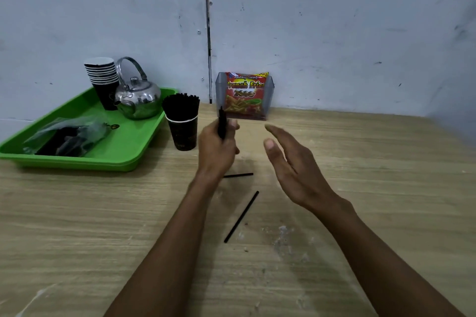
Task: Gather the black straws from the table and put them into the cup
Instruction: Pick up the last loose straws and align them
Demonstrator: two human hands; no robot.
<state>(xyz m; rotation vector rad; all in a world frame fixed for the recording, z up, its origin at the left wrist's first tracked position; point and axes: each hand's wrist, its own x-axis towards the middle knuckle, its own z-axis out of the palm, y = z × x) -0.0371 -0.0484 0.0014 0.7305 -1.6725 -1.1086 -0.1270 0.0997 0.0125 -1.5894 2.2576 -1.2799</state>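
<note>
My left hand [215, 149] is shut on a small bundle of black straws [222, 123], held upright just right of the cup. The dark paper cup [183, 134] stands on the wooden table and is packed with many black straws [181, 105]. My right hand [291, 162] hovers open above the table, fingers apart, holding nothing. Two loose black straws lie on the table: a short visible piece [239, 175] partly hidden under my left wrist, and a longer one [241, 216] lying diagonally between my forearms.
A green tray [123, 152] at the left holds a stack of paper cups [101, 77], a steel kettle [137, 98] and a plastic bag of black straws [67, 136]. A snack packet in a clear holder [244, 96] stands against the back wall.
</note>
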